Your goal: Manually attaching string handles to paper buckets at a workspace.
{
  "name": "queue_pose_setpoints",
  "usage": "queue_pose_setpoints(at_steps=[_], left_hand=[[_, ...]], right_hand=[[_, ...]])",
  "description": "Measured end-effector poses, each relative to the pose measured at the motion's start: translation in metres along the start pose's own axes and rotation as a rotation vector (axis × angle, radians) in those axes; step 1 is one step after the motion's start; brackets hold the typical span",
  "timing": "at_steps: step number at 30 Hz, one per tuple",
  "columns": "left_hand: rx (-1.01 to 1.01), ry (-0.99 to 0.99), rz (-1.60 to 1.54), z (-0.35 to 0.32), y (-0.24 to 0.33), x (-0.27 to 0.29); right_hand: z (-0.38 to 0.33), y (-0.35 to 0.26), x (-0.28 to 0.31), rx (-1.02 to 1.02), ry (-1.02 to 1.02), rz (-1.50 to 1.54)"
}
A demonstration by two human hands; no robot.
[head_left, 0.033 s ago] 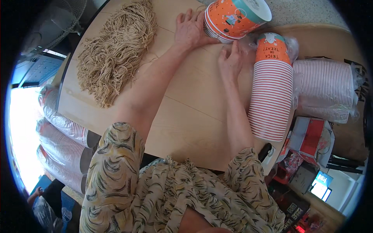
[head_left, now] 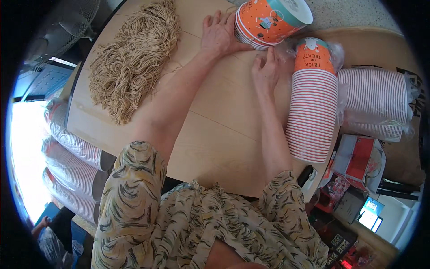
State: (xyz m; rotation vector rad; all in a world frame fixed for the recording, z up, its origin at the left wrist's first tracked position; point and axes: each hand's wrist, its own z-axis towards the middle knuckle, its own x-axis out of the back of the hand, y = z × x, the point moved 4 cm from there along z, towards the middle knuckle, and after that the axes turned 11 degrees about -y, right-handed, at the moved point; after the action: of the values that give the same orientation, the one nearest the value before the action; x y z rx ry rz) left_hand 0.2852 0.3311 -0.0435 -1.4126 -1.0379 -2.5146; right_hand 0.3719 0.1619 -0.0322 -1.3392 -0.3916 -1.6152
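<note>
- At the far edge of the wooden table (head_left: 215, 130), the orange bucket stack (head_left: 264, 21) stands bottom-up, with its striped rims toward the tabletop and its pale round base turned to the upper right of the view; its long axis runs from lower left to upper right.
- The left hand (head_left: 218, 39) lies at the left side of this stack, its fingers spread and pointing away from the person, its thumb stretched along the rims.
- The right hand (head_left: 267, 74) is just below the rims, index finger straight and thumb apart; I cannot tell if the fingertip touches.
- The buckets are smooth and tapered, with a teal band around the base.
- To the right, a longer striped stack (head_left: 312, 114) lies with its orange end pointing away from the person; clear plastic (head_left: 337, 54) crumples beside it.
- To the left spreads a heap of beige cords (head_left: 134, 58), twisted and rough.
</note>
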Motion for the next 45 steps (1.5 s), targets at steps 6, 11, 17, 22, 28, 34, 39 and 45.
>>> queue_pose_setpoints(at_steps=[6, 11, 17, 22, 28, 34, 39, 45], left_hand=[[-0.04, 0.059, -0.005, 0.001, 0.007, 0.006], [0.036, -0.047, -0.012, 0.0, 0.003, 0.004], [0.038, -0.063, -0.055, 0.0, 0.003, 0.007], [0.061, -0.068, -0.106, 0.003, 0.005, 0.008], [0.05, -0.096, -0.035, 0.005, 0.005, 0.01], [0.037, -0.071, -0.032, 0.001, 0.003, 0.006], [0.093, -0.004, -0.059, -0.005, -0.012, 0.016], [0.01, 0.095, -0.115, 0.001, 0.012, 0.018]], right_hand=[[0.013, 0.029, 0.01, -0.18, 0.108, 0.347], [0.016, 0.018, -0.009, -0.167, 0.067, 0.518], [0.006, 0.0, -0.018, -0.105, 0.006, 0.16], [0.003, -0.008, -0.017, 0.0, 0.077, 0.041], [0.046, 0.047, -0.008, -0.167, 0.187, 0.826], [0.092, 0.052, -0.014, -0.481, 0.232, 1.467], [0.071, -0.023, 0.014, -0.84, -0.049, 0.867], [0.054, 0.033, -0.024, -0.194, 0.153, 0.654]])
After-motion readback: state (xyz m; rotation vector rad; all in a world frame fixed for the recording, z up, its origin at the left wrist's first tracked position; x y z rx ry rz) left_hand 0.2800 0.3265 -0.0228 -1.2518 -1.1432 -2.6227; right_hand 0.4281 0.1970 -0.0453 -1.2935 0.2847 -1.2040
